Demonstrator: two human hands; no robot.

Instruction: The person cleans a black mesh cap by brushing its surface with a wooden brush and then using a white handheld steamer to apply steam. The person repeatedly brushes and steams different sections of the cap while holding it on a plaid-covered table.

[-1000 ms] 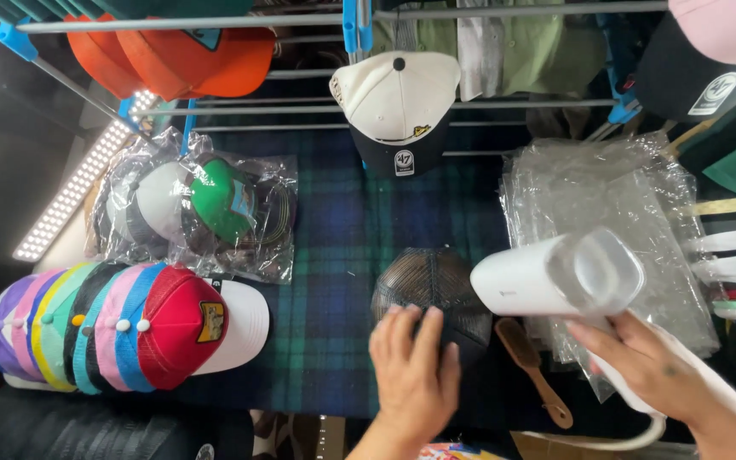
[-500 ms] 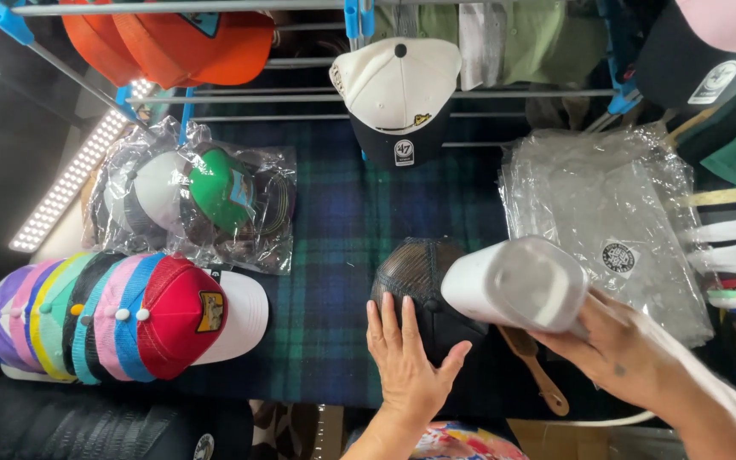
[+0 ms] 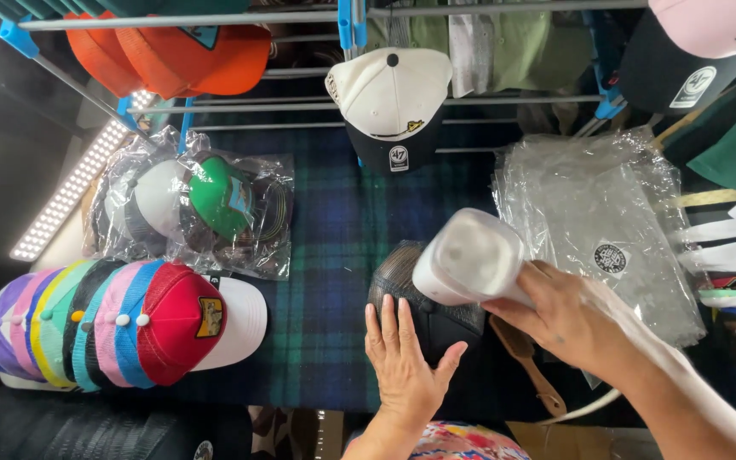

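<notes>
from the head view, start with what is wrapped: two clear plastic bags lie on the plaid cloth at your upper left, one holding a white-fronted cap, the other a green-fronted cap, the bags overlapping each other. to your right a stack of flat clear plastic sleeves lies crinkled, a small round sticker showing on one of them; you cannot tell what, if anything, is inside. below the bagged caps a nested row of mesh-back caps lies on its side, the red one with a white brim outermost. a white and black cap hangs from the metal rack above, beside orange caps. now your hands: your left hand lies flat, fingers spread apart and straight, palm down on the near edge of the dark mesh cap, which sits on the cloth at the middle, just in front of you. your right hand is wrapped closed around the handle of the white handheld steamer, whose head is tilted over the right side of the dark cap, touching or just above it; you cannot tell which. a wooden-handled brush lies just under that wrist.
</notes>
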